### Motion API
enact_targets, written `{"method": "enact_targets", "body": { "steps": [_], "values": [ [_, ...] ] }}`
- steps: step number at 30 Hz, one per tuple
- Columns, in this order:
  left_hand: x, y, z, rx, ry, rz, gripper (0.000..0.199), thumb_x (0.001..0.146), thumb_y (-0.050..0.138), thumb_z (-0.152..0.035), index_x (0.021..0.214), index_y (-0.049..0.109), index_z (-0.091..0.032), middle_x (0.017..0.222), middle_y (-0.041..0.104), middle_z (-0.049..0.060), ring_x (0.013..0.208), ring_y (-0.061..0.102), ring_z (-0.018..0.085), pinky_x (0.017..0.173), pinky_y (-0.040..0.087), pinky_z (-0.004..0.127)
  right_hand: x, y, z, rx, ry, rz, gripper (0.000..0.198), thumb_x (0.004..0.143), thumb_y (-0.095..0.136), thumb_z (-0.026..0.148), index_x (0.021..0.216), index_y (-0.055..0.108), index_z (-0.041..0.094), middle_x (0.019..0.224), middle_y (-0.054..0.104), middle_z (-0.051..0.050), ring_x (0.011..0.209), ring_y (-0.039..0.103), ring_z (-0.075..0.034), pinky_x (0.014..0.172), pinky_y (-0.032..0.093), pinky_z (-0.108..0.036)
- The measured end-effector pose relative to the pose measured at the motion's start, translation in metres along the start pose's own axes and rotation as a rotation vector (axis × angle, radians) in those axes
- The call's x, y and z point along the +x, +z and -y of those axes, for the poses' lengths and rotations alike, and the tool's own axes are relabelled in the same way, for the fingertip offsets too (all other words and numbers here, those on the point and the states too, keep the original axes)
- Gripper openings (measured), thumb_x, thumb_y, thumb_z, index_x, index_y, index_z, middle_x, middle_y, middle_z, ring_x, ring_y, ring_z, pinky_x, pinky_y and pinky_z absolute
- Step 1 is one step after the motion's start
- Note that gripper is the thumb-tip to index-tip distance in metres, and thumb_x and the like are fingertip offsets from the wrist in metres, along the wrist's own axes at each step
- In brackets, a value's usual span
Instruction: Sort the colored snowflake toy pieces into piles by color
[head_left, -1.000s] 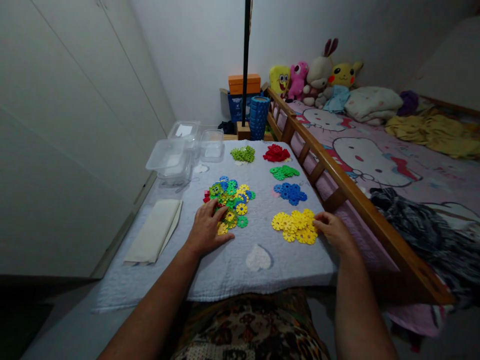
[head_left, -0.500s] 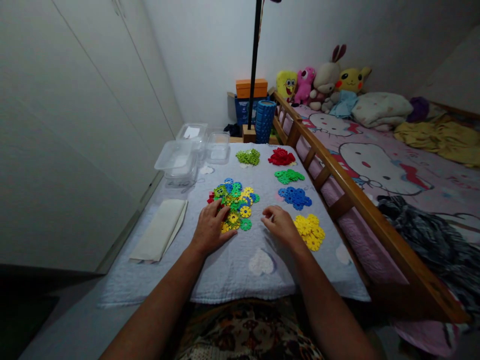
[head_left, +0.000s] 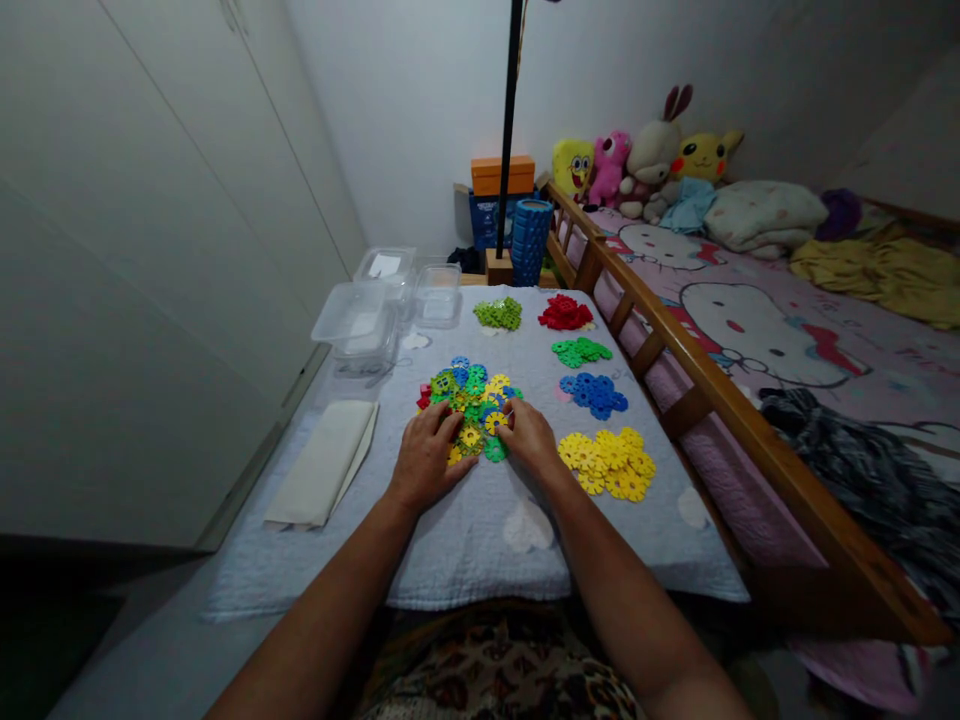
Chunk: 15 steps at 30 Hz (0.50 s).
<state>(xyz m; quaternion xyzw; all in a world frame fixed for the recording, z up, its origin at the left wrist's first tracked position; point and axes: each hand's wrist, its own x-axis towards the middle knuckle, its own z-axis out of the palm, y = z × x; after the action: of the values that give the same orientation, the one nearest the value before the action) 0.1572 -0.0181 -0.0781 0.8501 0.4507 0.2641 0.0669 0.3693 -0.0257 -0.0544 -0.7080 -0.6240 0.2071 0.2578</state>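
A mixed heap of flower-shaped plastic discs (head_left: pixel 472 405) in yellow, green and blue lies mid-table, with a few red pieces (head_left: pixel 424 397) at its left edge. My left hand (head_left: pixel 427 455) rests against the heap's near left side, fingers spread and thumb stretched out. On the opposite side my right hand (head_left: pixel 531 438) has its fingers bent together at the edge of a yellow disc (head_left: pixel 496 423); the fingertips are partly hidden. Right of this hand is a group of yellow discs (head_left: pixel 611 462).
Sorted piles of blue discs (head_left: pixel 598 395), green discs (head_left: pixel 581 352), red pieces (head_left: pixel 565 312) and light green pieces (head_left: pixel 498 314) line the right and back. Clear plastic boxes (head_left: pixel 352 318) and a folded cloth (head_left: pixel 322 465) are at left. A wooden bed rail (head_left: pixel 675 350) runs along the right.
My right hand has moved left from beside the yellow group to the heap's right edge, uncovering more yellow discs. My left hand stays at the heap.
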Motion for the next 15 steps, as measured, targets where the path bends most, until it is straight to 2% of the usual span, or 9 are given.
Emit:
{"method": "enact_targets", "body": {
  "steps": [5, 6, 10, 13, 15],
  "values": [
    [0.0, 0.0, 0.0, 0.0, -0.009, -0.002, 0.066, 0.078, 0.073, -0.053, 0.135, 0.057, -0.022, 0.148, 0.048, 0.017, 0.138, 0.045, 0.038, 0.115, 0.037, 0.056, 0.002, -0.01, -0.008, 0.211, -0.014, -0.028, 0.004, 0.08, 0.059, 0.022, 0.082, 0.062, 0.02, 0.072, 0.059, 0.003, 0.068, 0.052, -0.014, 0.065, 0.036, -0.025],
    [0.0, 0.0, 0.0, 0.001, -0.012, 0.002, 0.066, 0.079, 0.073, -0.053, 0.135, 0.057, -0.022, 0.147, 0.049, 0.017, 0.137, 0.045, 0.038, 0.115, 0.037, 0.055, 0.001, -0.017, -0.01, 0.259, -0.023, -0.035, 0.005, 0.081, 0.058, 0.024, 0.08, 0.062, 0.02, 0.071, 0.059, 0.003, 0.067, 0.052, -0.014, 0.064, 0.036, -0.025],
    [0.0, -0.002, -0.001, 0.004, -0.01, 0.004, 0.064, 0.079, 0.073, -0.051, 0.135, 0.057, -0.023, 0.146, 0.05, 0.016, 0.136, 0.046, 0.037, 0.115, 0.038, 0.054, -0.005, -0.058, -0.028, 0.369, -0.076, -0.07, 0.018, 0.082, 0.055, 0.031, 0.081, 0.067, 0.018, 0.079, 0.067, -0.001, 0.074, 0.058, -0.016, 0.07, 0.042, -0.027],
    [0.0, -0.002, -0.001, 0.01, 0.0, 0.003, 0.064, 0.079, 0.073, -0.051, 0.134, 0.057, -0.022, 0.145, 0.05, 0.017, 0.136, 0.047, 0.038, 0.114, 0.039, 0.054, -0.015, -0.095, -0.055, 0.375, -0.041, -0.068, 0.022, 0.081, 0.057, 0.033, 0.088, 0.071, 0.018, 0.087, 0.071, -0.004, 0.081, 0.062, -0.018, 0.075, 0.045, -0.029],
    [0.0, -0.003, -0.001, 0.016, 0.004, 0.006, 0.064, 0.079, 0.073, -0.05, 0.134, 0.056, -0.022, 0.145, 0.051, 0.017, 0.135, 0.047, 0.038, 0.113, 0.039, 0.055, -0.025, -0.116, -0.076, 0.338, 0.004, -0.078, 0.024, 0.079, 0.061, 0.034, 0.093, 0.071, 0.018, 0.086, 0.071, -0.004, 0.079, 0.062, -0.019, 0.072, 0.046, -0.029]
  ]
}}
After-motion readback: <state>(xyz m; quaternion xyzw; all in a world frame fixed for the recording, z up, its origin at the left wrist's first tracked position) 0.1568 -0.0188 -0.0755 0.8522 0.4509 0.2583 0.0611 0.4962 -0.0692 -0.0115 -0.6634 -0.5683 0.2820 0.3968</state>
